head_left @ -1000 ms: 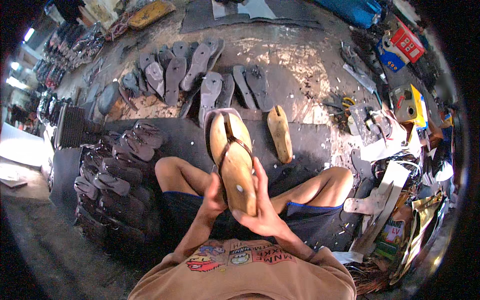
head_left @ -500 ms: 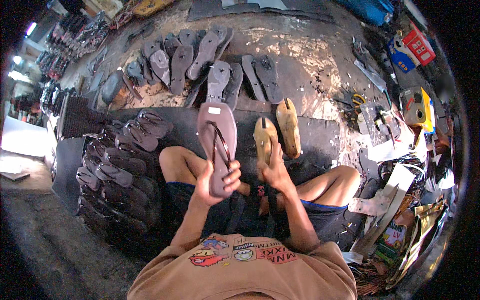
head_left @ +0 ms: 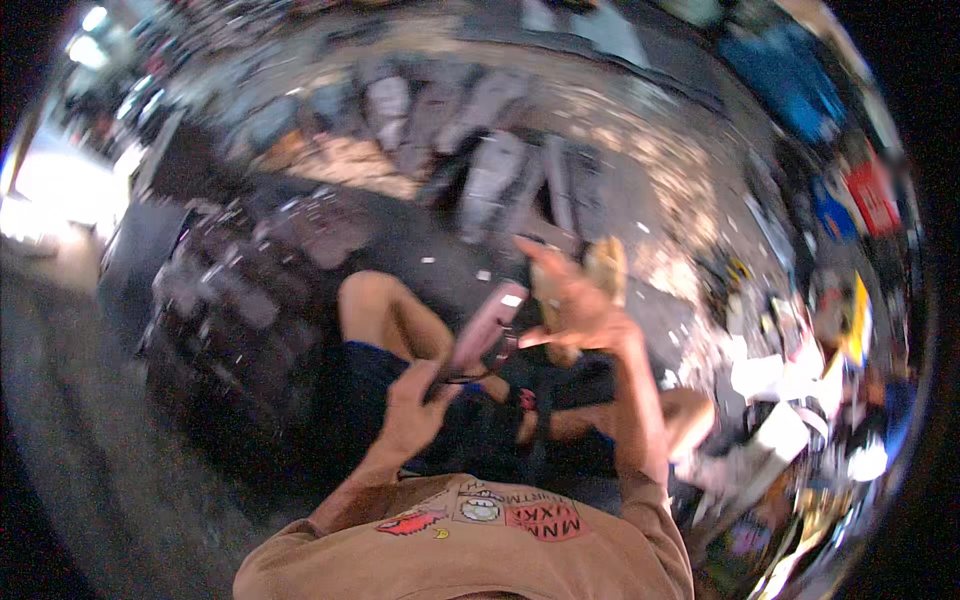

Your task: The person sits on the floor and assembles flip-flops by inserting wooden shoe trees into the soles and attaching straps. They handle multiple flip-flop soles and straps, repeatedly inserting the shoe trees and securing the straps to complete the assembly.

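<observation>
A person seated with legs folded holds a mauve, flat-soled sandal (head_left: 478, 335) in the left hand (head_left: 412, 412), fingers clamped on its near end. The far end, bearing a small white rectangular label (head_left: 512, 300), slants up and away from those fingers, the sole turned nearly edge-on. That grip probably serves to keep the glossy, dark thong strap (head_left: 500, 355) clear of the palm. The right hand (head_left: 585, 305), fingers spread apart, hovers by two pale-yellow, foot-shaped wooden forms: one (head_left: 545, 300) partly visible between thumb and fingers, the other (head_left: 607, 262) just beyond the knuckles. Blur hides whether skin meets wood. Ahead of the right fingertips, flat, dark-grey soles (head_left: 490, 185) lie side by side, apparently spread so each can be picked up singly. Well left of the left fingers, dark strapped sandals (head_left: 240, 280) sit heaped together, likely to save floor room.
</observation>
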A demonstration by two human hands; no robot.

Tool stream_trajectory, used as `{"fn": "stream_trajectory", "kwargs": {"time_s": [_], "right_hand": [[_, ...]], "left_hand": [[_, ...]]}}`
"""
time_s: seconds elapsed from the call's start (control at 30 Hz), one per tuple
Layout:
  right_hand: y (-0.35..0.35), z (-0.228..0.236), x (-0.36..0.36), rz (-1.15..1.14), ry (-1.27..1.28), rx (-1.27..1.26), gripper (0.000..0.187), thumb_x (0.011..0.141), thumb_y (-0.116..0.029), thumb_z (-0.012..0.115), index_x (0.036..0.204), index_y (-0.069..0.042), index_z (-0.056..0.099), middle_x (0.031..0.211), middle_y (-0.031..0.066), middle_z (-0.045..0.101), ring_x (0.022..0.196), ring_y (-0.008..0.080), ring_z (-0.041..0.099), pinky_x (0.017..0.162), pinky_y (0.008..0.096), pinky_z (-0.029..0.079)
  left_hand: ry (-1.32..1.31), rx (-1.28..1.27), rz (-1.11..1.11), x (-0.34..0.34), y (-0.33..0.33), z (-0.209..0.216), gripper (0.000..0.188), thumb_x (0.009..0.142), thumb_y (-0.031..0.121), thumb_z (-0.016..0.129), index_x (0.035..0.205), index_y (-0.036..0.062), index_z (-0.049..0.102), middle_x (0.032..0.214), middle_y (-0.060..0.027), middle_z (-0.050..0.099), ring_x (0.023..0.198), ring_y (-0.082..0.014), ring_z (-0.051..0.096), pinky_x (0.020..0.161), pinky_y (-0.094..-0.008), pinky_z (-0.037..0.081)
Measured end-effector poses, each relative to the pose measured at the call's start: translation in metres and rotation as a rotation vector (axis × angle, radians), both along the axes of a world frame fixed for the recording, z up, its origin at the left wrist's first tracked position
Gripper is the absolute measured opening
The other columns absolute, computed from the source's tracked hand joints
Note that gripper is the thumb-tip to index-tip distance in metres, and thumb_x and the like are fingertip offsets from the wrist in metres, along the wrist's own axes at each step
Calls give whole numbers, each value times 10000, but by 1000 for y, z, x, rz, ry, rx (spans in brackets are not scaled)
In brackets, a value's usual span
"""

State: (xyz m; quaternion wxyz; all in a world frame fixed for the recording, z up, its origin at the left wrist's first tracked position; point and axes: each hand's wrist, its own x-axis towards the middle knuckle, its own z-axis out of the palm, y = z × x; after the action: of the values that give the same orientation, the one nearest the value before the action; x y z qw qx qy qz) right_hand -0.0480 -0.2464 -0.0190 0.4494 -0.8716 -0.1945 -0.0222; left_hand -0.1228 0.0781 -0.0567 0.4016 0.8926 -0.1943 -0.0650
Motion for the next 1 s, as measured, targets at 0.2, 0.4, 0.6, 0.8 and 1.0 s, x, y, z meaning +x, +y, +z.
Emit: {"fn": "stream_trajectory", "kwargs": {"time_s": [0.2, 0.4, 0.6, 0.8, 1.0], "right_hand": [[-151, -190, 68, -1333, 240, -860, 816, 926, -696, 683, 1532, -157, 589, 1219, 223, 749, 1172, 414, 674, 1065, 567, 473], [-117, -159, 84, -1332, -527, -25, 482, 1025, -365, 745, 1262, 50, 679, 1202, 293, 698, 1020, 389, 716, 878, 500, 641], [-73, -49, 7, -954, -598, 350, 375, 1088, -218, 656, 1332, 67, 652, 1330, 214, 663, 1121, 313, 700, 896, 418, 668], [42, 6, -96, -79, -633, -254, 373, 846, -155, 727, 1200, -50, 772, 1383, 145, 691, 1298, 352, 651, 1079, 461, 573], [62, -18, -158, -24, -386, -208, 241, 890, -125, 751, 1125, -76, 773, 1456, 128, 648, 1413, 364, 564, 1180, 543, 473]], "left_hand": [[-390, 73, 1225, 7, 233, 28, 493, 1057, 253, 677, 1438, -32, 547, 1367, -198, 648, 1249, -310, 609, 1096, -419, 453], [-77, -546, 1728, -121, 356, -53, 693, 1056, 348, 685, 1572, -48, 444, 1541, -176, 559, 1392, -292, 539, 1202, -400, 375], [-526, 432, 1319, -30, 298, -41, 555, 1074, 289, 653, 1504, -34, 516, 1419, -158, 635, 1298, -292, 606, 1148, -418, 442], [533, -1083, 292, 75, 49, 83, 473, 1079, 124, 587, 1535, 32, 499, 1320, -139, 668, 1173, -280, 685, 1062, -435, 556], [706, -854, 83, 93, -65, 97, 370, 1023, 58, 694, 1374, 14, 586, 1214, -85, 685, 1116, -196, 696, 1004, -380, 579]]}}
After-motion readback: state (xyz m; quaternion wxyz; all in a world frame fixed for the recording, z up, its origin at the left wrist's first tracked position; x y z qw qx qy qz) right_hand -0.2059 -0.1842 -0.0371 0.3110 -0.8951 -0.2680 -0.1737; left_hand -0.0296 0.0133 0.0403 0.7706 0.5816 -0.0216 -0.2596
